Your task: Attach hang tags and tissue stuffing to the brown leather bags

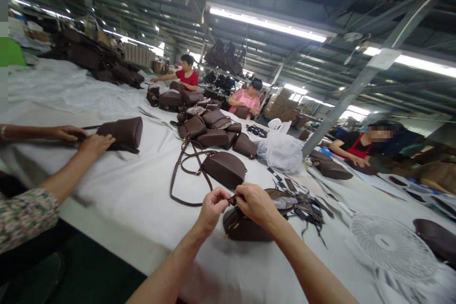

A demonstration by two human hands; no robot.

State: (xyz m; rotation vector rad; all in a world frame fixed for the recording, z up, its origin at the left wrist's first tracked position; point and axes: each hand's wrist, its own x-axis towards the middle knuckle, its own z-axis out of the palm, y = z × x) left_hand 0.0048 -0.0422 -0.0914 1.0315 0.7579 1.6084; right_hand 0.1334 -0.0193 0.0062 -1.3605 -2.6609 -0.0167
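My left hand and my right hand meet over the near side of a brown handbag. Between their pinched fingertips is a small dark strip; whether it is joined to the bag I cannot tell. The handbag lies on the white-covered table, with a zip at its left end and some clear wrapping at its upper right. Just beyond it rests another brown handbag, its long strap looped out to the left. Beside my right hand lies a heap of black tags with cords.
A co-worker's hands hold a brown bag at left. Piled brown bags and a white plastic bag lie farther back. A white fan stands at right, near a slanted metal post. Other people work across the table.
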